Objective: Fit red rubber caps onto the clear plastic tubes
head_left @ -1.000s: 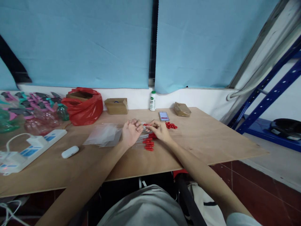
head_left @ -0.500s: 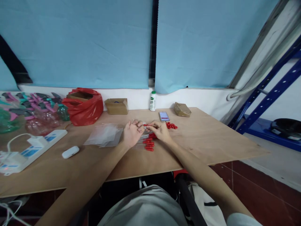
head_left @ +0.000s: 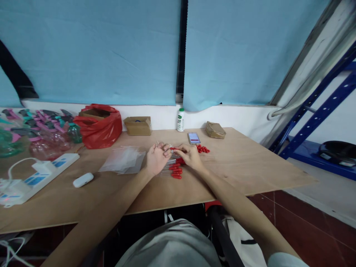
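Over the middle of the table, my right hand (head_left: 190,155) pinches the red handle (head_left: 174,148) of a small tool with a thin shaft. My left hand (head_left: 158,157) is turned palm up, its fingers curled round the shaft end of the same tool. What kind of tool it is I cannot make out. Below the hands lie several similar red-handled tools (head_left: 176,172), their thin metal shafts pointing left. A cluster of red rounded pieces (head_left: 203,149) sits just right of my right hand. Clear plastic bags (head_left: 122,159) lie flat to the left of my left hand.
A white earbud case (head_left: 83,180) and a power strip (head_left: 55,167) lie on the left, near spray bottles (head_left: 50,137) and a red plastic bag (head_left: 102,129). Along the back are an open carton (head_left: 138,127), a white bottle (head_left: 180,120), a phone (head_left: 194,138) and a taped package (head_left: 216,129).
Both hands keep almost the same place and grip on the red-handled tool. Only slight finger movement shows; the things on the table have not moved.
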The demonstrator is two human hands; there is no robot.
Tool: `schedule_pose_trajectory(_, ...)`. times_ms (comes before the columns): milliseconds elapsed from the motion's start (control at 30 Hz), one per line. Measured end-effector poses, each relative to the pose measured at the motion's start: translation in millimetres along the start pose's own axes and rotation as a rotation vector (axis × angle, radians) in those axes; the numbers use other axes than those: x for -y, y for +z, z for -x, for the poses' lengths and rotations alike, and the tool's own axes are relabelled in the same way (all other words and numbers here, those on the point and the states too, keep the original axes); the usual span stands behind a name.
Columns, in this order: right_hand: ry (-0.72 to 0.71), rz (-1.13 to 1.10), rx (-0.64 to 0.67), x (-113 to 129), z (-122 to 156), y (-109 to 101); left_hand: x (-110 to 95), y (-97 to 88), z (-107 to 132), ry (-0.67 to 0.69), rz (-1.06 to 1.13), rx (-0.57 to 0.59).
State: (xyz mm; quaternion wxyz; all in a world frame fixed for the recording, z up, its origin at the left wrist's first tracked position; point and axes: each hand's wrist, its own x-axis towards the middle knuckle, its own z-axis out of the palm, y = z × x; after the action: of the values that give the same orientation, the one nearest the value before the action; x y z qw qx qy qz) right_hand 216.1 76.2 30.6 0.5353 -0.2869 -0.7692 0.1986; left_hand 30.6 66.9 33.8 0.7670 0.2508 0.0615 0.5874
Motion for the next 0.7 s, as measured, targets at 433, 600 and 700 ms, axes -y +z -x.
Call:
schedule_pose_trajectory(433, -0.061, 0.133, 0.026, -1.8, 1.8, -0.8, 1.5, 2.5, 0.3, -0.017, 0.021, -0.014)
schedule_pose_trajectory(600, -0.068, 0.147, 0.017, -4.0, 0.2, -0.4, 2.6, -0.5, -0.5, -0.018, 0.024, 0.01)
schedule_pose_trajectory(700, -0.039, 0.136, 0.016, -6.4, -2.7, -0.3, 2.7, -2.2, -1.5, -0.006, -0.001, 0.038)
